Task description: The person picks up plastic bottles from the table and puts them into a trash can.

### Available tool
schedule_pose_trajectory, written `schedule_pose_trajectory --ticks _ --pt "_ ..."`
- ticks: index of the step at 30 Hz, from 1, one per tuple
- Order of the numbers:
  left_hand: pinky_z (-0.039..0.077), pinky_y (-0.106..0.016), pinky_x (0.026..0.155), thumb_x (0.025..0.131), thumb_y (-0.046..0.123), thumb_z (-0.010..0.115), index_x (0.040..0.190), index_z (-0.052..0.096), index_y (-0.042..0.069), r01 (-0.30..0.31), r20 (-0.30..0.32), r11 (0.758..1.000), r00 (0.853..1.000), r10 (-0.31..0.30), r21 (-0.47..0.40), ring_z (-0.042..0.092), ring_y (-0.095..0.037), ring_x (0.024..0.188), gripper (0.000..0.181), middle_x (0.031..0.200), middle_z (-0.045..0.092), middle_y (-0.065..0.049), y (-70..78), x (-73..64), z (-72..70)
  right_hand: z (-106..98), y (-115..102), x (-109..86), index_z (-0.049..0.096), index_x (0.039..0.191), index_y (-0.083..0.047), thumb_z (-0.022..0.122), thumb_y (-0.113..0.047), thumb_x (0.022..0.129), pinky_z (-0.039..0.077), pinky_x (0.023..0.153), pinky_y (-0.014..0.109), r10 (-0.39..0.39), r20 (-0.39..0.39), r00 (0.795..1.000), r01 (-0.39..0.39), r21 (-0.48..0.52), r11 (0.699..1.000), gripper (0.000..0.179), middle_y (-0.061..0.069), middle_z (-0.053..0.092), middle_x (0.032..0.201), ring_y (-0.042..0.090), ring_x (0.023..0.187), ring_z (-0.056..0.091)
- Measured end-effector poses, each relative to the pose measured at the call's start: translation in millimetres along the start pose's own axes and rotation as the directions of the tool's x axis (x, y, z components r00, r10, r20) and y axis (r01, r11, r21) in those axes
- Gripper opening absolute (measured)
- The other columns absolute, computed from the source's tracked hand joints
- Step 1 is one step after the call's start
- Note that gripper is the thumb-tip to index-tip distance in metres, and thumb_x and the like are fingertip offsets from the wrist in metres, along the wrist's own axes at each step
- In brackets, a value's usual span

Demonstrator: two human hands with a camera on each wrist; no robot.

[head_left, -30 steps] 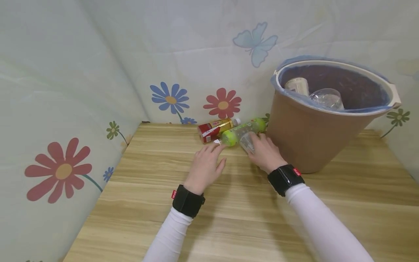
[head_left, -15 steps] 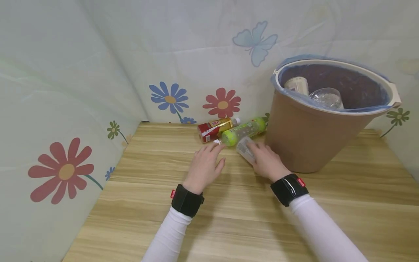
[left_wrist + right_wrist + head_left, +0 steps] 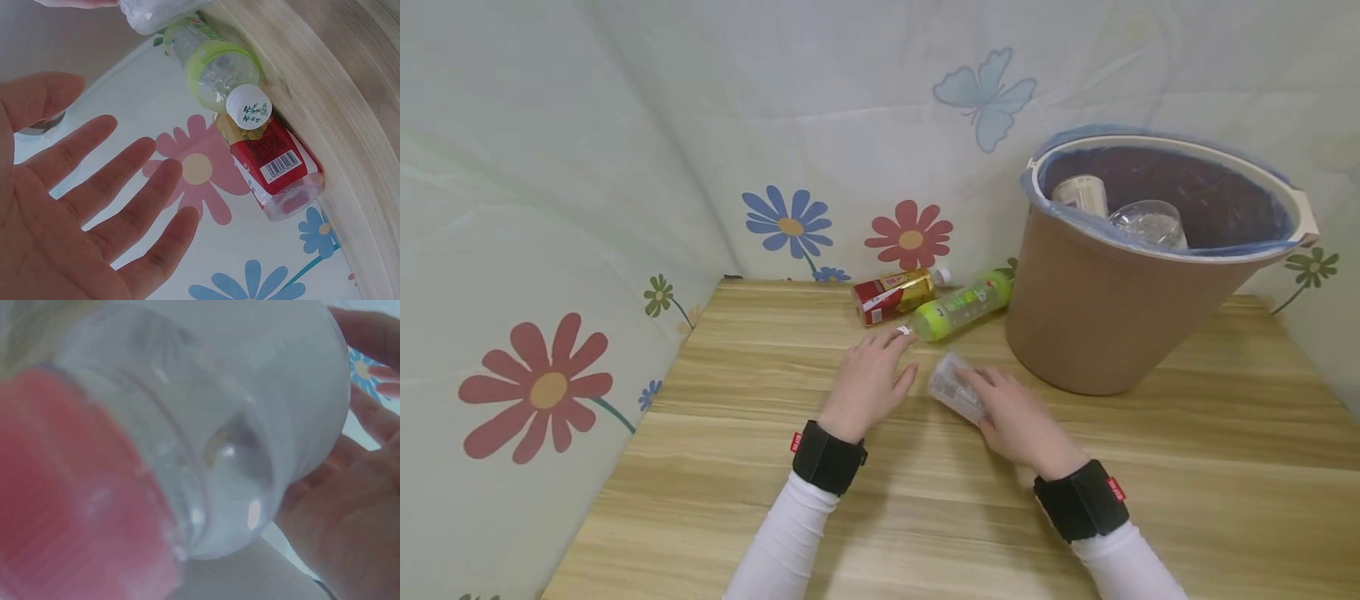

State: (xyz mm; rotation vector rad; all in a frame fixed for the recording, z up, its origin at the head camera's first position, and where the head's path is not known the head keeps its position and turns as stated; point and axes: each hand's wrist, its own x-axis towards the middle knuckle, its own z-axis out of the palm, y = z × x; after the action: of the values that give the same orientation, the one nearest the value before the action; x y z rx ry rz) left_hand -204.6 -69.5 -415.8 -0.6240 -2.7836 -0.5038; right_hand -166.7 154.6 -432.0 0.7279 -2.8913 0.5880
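My right hand (image 3: 1018,421) grips a clear plastic bottle (image 3: 953,387) over the wooden table. In the right wrist view the bottle's red cap (image 3: 81,500) fills the left side, with fingers curled round the far part of its body. My left hand (image 3: 868,383) holds nothing; its fingers are spread and relaxed in the left wrist view. Just beyond its fingertips lies a green-labelled bottle (image 3: 964,307), its white cap (image 3: 249,106) towards the left hand. Behind it a red and gold labelled bottle (image 3: 895,296) lies on its side.
A large brown bin (image 3: 1075,308) with a blue liner stands at the right. Inside it are a pale can (image 3: 1081,196) and a clear plastic container (image 3: 1148,225). A flower-printed sheet (image 3: 835,100) closes off the table (image 3: 760,367) at the back and left.
My right hand has drawn the clear bottle back towards me, away from the green-labelled bottle, which has shifted slightly. The left hand has stayed almost still.
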Motion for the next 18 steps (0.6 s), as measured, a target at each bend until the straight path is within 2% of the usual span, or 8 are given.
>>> schedule_pose_trajectory --ticks 5,9,13,18 --pt "0.054 -0.053 0.099 0.098 0.027 0.064 0.141 0.058 0.011 -0.014 0.012 1.000 1.000 0.014 -0.002 0.061 -0.033 0.126 0.045 0.139 0.063 -0.011 -1.3 0.2 1.3 0 -3 -5.7 0.048 0.146 -0.001 0.074 0.009 0.076 0.052 0.098 0.059 -0.036 -0.020 0.999 0.036 0.017 0.999 0.075 0.024 0.061 0.131 0.043 0.117 0.062" --pt "0.054 -0.052 0.098 0.098 0.026 0.065 0.140 0.058 0.012 -0.020 0.013 1.000 1.000 0.020 -0.006 0.062 -0.033 0.123 0.045 0.138 0.063 -0.011 -1.2 0.4 2.4 -1 -1 -7.2 0.045 0.148 -0.003 0.081 0.001 0.075 0.051 0.099 0.061 0.006 -0.016 1.000 -0.006 0.030 1.000 0.081 0.025 0.059 0.134 0.044 0.119 0.059" --pt "0.055 -0.052 0.097 0.098 0.026 0.065 0.139 0.058 0.011 -0.028 0.011 1.000 1.000 0.028 -0.006 0.063 -0.033 0.122 0.045 0.137 0.064 -0.011 -0.7 1.1 3.4 -2 2 -9.4 0.042 0.151 -0.006 0.084 -0.007 0.075 0.049 0.101 0.063 0.056 0.021 0.998 -0.057 0.010 0.998 0.086 0.026 0.057 0.137 0.045 0.120 0.059" --pt "0.056 -0.051 0.096 0.097 0.025 0.066 0.139 0.059 0.010 -0.040 0.007 0.999 0.999 0.040 -0.002 0.064 -0.033 0.121 0.044 0.136 0.064 -0.011 0.8 0.8 5.0 -2 6 -12.0 0.039 0.153 -0.009 0.084 -0.009 0.075 0.050 0.098 0.064 0.094 0.099 0.991 -0.095 0.008 0.995 0.090 0.028 0.057 0.135 0.046 0.118 0.059"
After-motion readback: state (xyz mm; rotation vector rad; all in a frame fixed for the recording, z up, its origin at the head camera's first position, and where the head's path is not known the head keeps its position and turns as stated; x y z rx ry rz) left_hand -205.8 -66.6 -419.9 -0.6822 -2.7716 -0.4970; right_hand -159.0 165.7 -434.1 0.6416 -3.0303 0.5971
